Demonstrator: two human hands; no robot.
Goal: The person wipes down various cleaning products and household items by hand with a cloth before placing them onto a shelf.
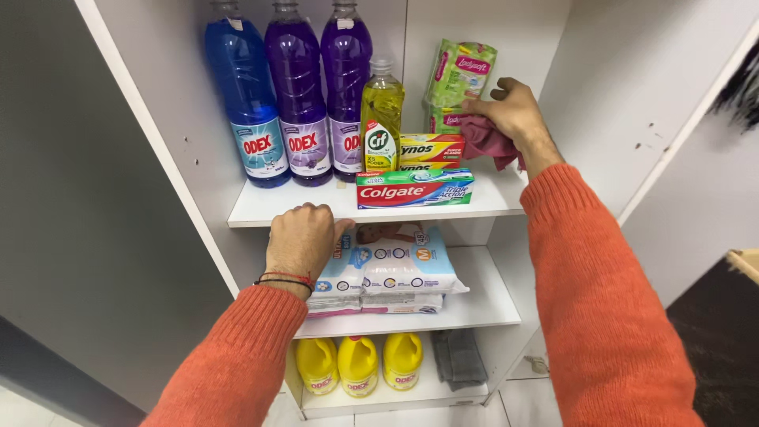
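Gripping a pink cloth (484, 141) in the right hand (512, 112), left hand (300, 241) curled empty on shelf edge (261, 217), bare corner behind.

- The cloth (486, 142) lies under the right hand's fingers (494, 99), packets (458, 75) just left of them.
- Stacked packs (395, 273) lie right of the left hand's fingers (312, 217).

Right hand (512, 111) grips pink cloth (486, 142); left hand (304, 241) seemingly rests on diaper packs (395, 265).
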